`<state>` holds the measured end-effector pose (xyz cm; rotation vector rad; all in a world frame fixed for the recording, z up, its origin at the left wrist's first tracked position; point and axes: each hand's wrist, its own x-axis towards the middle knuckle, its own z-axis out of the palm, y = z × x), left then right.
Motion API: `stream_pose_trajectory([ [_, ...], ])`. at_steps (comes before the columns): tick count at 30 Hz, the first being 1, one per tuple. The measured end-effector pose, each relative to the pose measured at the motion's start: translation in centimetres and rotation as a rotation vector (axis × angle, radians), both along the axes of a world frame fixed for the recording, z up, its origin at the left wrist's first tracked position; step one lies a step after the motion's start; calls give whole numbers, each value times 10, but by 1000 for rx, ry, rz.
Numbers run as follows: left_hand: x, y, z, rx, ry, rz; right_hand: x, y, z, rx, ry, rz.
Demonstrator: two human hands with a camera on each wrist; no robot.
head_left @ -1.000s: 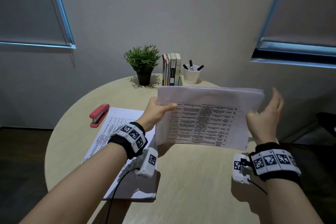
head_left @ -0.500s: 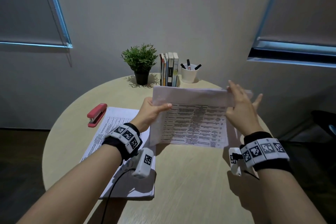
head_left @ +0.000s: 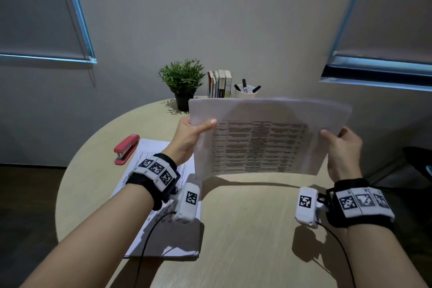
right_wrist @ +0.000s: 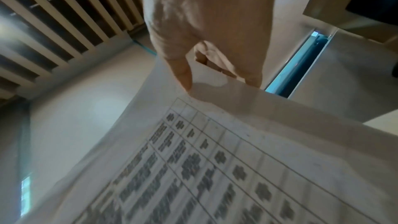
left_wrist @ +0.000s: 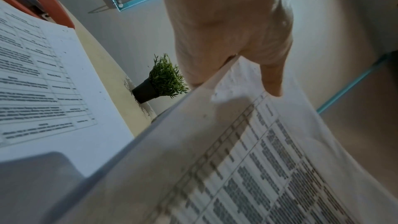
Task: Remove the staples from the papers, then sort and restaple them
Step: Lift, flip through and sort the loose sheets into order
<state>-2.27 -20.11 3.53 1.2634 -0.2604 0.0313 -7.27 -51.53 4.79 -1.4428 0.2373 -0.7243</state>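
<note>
Two batches of paper are in play: a held sheaf raised upright over the round table, and a flat stack lying on the tabletop under the left forearm. A red stapler sits just beside the far left corner of that flat stack, touched by neither hand. No staple can be made out on either batch, so whether removal is finished cannot be told; judging by the loose sheets being handled and the idle stapler, the work looks to be in the sorting stage, with restapling not yet done. The left hand grips the sheaf's left edge near the top, thumb laid across the printed face and fingers behind, which the left wrist view confirms. The right hand grips the right edge lower down, thumb in front and fingers curled behind the paper. Both forearms reach forward and slightly upward, wrists well apart, keeping the sheaf's bottom edge clear of the table. A potted plant, books and a pen cup stand at the table's far side.
</note>
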Motion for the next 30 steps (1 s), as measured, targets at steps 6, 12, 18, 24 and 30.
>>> stream_pose_trajectory([
  [6,-3,-8,-16,173,78,-13,-10,-2,0,-39,59,-15],
  [12,-8,-21,-26,339,90,17,-19,6,-7,-207,130,-119],
  [18,-15,-22,16,352,-191,-30,-10,28,20,-1045,210,-137],
  [24,-20,8,67,519,-395,143,4,49,45,-903,78,-13],
  [30,-14,69,64,504,101,290,19,95,41,-416,-50,70],
])
